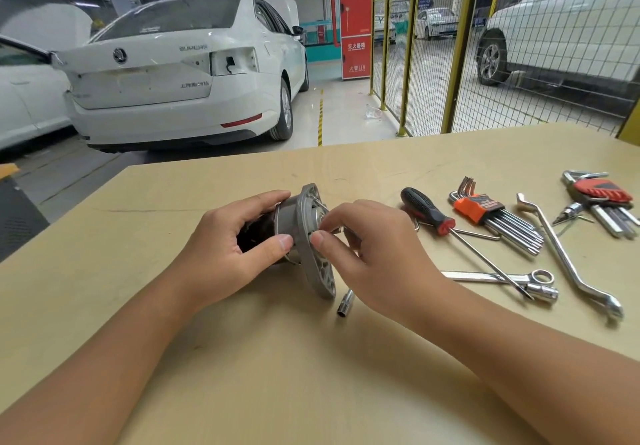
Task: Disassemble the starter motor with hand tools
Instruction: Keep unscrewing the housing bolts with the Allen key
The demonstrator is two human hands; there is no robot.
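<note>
- The starter motor [294,233] lies on its side mid-desk [277,358].
- Left hand [228,236] grips its dark body.
- Right hand [367,254] pinches a small part at the flange's centre.
- A small socket [345,303] lies just beside the flange; a screwdriver [429,210] and hex keys [491,217] lie toward the right edge.

The left hand [228,236] covers most of the dark cylindrical starter motor body [254,236]. What the right hand's fingertips [320,236] pinch at its grey metal flange [317,254] is too small to tell.
</note>
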